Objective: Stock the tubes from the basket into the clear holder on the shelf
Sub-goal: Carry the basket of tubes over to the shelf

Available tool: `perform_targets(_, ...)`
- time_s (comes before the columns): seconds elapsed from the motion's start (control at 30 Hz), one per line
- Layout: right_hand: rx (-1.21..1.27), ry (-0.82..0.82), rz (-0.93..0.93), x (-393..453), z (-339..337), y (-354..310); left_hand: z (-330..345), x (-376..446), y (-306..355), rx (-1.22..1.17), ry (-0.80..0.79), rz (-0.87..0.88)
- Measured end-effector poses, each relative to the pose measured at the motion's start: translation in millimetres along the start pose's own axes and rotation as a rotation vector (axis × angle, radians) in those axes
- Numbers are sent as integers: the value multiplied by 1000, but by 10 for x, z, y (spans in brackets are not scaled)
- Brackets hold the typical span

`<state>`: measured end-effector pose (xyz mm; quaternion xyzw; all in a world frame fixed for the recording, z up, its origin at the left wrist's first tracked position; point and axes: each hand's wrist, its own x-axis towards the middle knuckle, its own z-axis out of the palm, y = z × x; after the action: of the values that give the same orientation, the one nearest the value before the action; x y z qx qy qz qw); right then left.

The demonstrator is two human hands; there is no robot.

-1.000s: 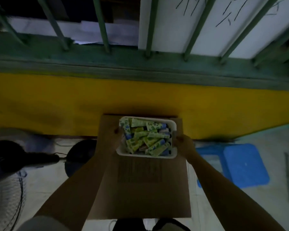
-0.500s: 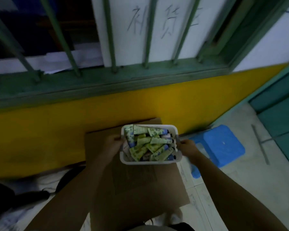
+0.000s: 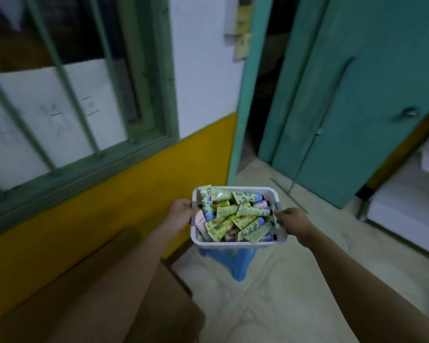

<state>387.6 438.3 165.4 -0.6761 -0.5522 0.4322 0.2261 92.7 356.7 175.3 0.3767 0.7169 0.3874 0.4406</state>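
A white plastic basket (image 3: pixel 240 242) full of several green, blue and pink tubes (image 3: pixel 235 216) is carried in the air in front of me. My left hand (image 3: pixel 181 212) grips its left rim and my right hand (image 3: pixel 294 220) grips its right rim. No clear holder or shelf shows in this view.
A blue plastic stool (image 3: pixel 235 259) stands on the floor right under the basket. A cardboard box (image 3: pixel 104 295) lies at the lower left against the yellow wall (image 3: pixel 114 194). Teal doors (image 3: pixel 352 100) and a dark doorway (image 3: pixel 265 78) are ahead, white furniture (image 3: pixel 411 206) at the right.
Both hands lifted the basket off the cardboard box and carried it to the right, over the blue stool. My view has swung right from the barred window toward the teal doors.
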Motion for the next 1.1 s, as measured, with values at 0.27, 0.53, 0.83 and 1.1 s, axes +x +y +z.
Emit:
perform_targets(0.27,122,182,64,-103,-2267,812,2134,-142,1237,154,-160,103)
perform_targets(0.53,298,422,169,-438,-4166,1609,4178,-417,2373,160,-355,219)
perform_targets(0.83,504,690,325,-593,-5458,2596,6177,-541,3073,153,-626,283)
perform_targets(1.1,606,835,463,-63,-6446,3287,8016,-206,3545,70,-852,268)
